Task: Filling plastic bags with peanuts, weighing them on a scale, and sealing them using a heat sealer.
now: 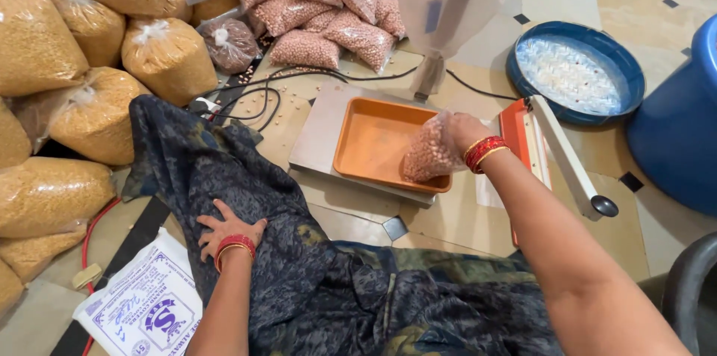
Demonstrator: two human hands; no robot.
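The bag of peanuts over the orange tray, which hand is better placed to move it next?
Probably the right hand: its fingers already grip the bag of peanuts at the orange tray. The left hand lies flat on dark cloth, far away.

Blue basin [575, 37], stacked grain bags [82, 72]

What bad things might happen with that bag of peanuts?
The right hand holds the peanut bag by its top, over the orange tray; if it is unsealed, nuts may spill. The black cables lie loose behind the tray and might snag. The left hand rests on cloth.
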